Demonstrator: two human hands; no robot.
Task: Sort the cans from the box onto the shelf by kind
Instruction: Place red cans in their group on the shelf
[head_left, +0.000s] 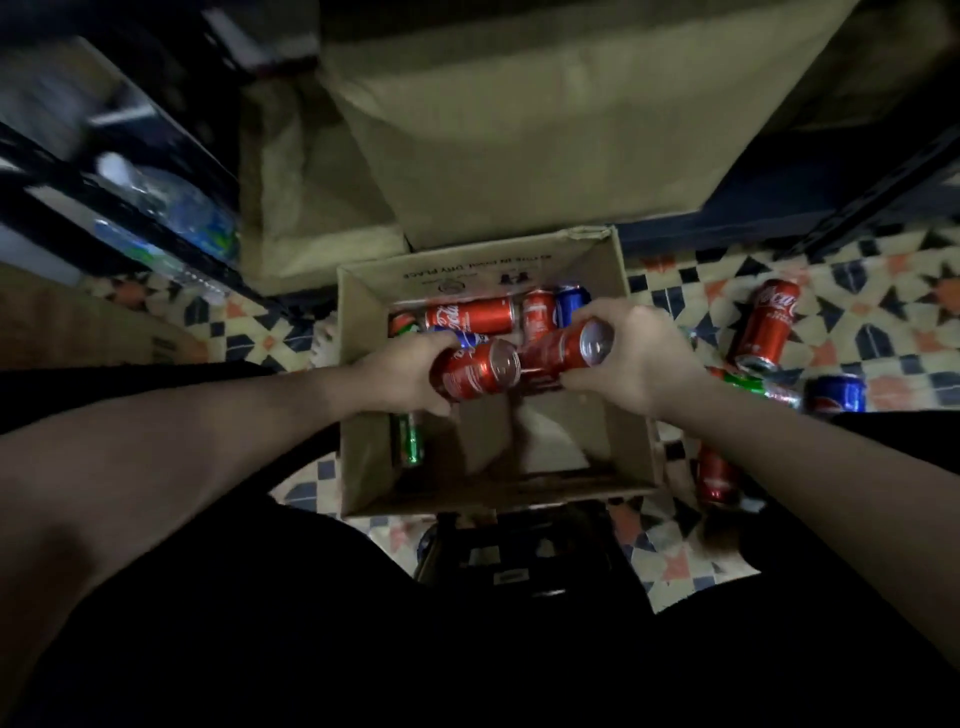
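Nearest the camera, two bare forearms reach forward over dark clothing toward an open cardboard box (363, 415) standing on a patterned tile floor (857, 332). The left hand (400, 374) has its fingers (428, 340) curled round a red can (478, 371), held on its side above the box with its silver end turned toward the camera. The right hand (631, 358) grips a second red can (569, 351) the same way, its end also facing back; the two cans sit just beside each other, nearly touching. Below the left hand a green can (410, 441) lies against the box's left wall. Further in, along the far wall, lie more red cans (470, 314) and a blue can (569, 301). On the floor to the right of the box lie a red can on the tiles (763, 325), a blue one (836, 395) and others partly hidden by the right arm. Beyond the box stands a larger brown carton (545, 130), and at far left a dark shelf (104, 171) with blurred bottles.
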